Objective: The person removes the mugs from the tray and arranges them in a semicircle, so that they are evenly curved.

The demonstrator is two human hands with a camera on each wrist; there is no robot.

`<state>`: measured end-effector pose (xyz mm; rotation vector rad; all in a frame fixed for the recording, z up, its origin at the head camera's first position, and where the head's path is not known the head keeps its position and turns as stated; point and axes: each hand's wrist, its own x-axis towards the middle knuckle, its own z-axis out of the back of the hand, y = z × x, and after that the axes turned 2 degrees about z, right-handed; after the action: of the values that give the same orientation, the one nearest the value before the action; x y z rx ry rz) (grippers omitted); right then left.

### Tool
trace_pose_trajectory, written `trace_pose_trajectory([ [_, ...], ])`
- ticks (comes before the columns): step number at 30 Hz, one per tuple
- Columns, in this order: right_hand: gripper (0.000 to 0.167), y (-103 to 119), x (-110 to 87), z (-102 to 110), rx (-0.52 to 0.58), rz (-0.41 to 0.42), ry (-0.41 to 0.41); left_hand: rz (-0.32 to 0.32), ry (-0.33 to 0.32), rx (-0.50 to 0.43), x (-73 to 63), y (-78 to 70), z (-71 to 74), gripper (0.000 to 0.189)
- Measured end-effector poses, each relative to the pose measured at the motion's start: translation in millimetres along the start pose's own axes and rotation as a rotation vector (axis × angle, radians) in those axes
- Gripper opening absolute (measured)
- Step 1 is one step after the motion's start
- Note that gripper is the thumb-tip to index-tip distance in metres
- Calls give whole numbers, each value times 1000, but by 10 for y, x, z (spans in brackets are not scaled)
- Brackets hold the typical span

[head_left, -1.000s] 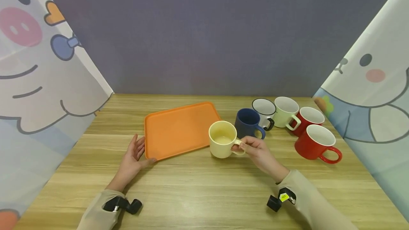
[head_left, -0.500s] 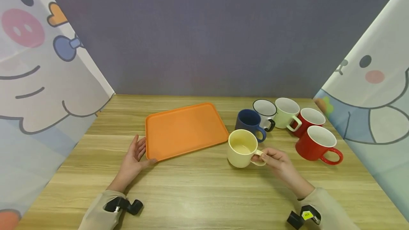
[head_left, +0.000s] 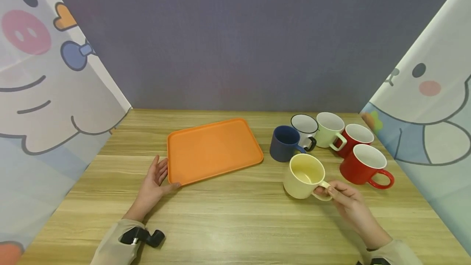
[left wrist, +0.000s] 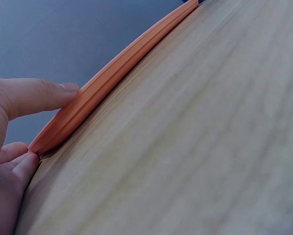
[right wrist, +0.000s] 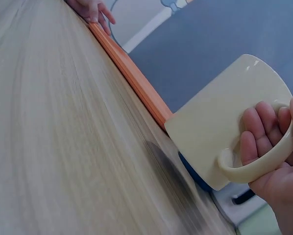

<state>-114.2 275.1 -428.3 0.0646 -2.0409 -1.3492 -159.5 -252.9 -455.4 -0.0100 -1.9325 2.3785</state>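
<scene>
In the head view my right hand grips the handle of a pale yellow mug. The mug is upright, in front of a navy blue mug and partly overlapping its handle. In the right wrist view, fingers curl through the yellow mug's handle, and a shadow lies on the table below its base. At the left, my left hand touches the near left corner of an orange tray. Its thumb lies straight against the tray's rim, the other fingers at the corner.
Behind the blue mug stands a white mug with a black rim. Farther right are a pale green mug and two red mugs, one behind and one nearer. A grey wall closes off the wooden table.
My right hand has carried the yellow mug rightward and toward me, away from the tray's right edge. My left hand and the tray have stayed put.
</scene>
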Motion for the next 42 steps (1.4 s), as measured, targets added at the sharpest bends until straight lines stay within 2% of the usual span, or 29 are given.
trace_pose_trajectory([
  [6, 45, 57, -159, 66, 36, 48, -98, -4, -4, -2, 0, 3, -5, 119],
  [14, 40, 93, -299, 14, 123, 119, -285, 1, 2, -3, 4, 12, -5, 119],
  [19, 37, 119, -317, -36, 86, 173, -423, -3, -7, -2, 9, 20, -5, 118],
  [24, 34, 134, -345, -53, 26, 191, -559, -8, -6, 2, 5, 25, -10, 119],
  [29, 33, 119, -392, -60, 51, 234, -632, -15, -7, 3, 4, 30, -13, 119],
  [35, 31, 98, -431, -60, 149, 295, -703, -6, -9, 5, -1, 22, -9, 119],
  [42, 31, 99, -482, -27, 269, 360, -700, 3, -12, 11, 2, 12, -14, 119],
])
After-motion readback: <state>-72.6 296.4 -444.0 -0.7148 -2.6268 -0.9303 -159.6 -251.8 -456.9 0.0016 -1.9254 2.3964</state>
